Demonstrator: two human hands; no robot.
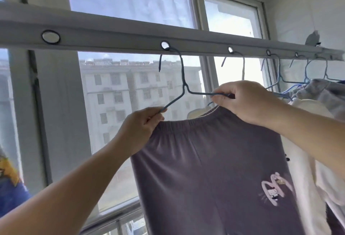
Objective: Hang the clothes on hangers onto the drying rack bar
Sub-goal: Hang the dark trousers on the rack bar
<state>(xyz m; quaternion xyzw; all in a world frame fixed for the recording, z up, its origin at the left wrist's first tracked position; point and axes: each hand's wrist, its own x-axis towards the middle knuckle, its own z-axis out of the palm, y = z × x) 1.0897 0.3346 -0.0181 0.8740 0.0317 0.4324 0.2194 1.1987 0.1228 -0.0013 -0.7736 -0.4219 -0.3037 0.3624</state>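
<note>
A grey drying rack bar with round holes runs across the top. A blue wire hanger has its hook through the second hole from the left. Purple trousers with a pink print hang below it by their elastic waistband. My left hand pinches the hanger's left arm together with the left waistband corner. My right hand grips the hanger's right arm at the waistband's right side.
Further right on the bar hang more hangers carrying a white garment and a grey garment, close against the trousers. A window stands right behind the bar. A blue and yellow cloth shows at the left edge.
</note>
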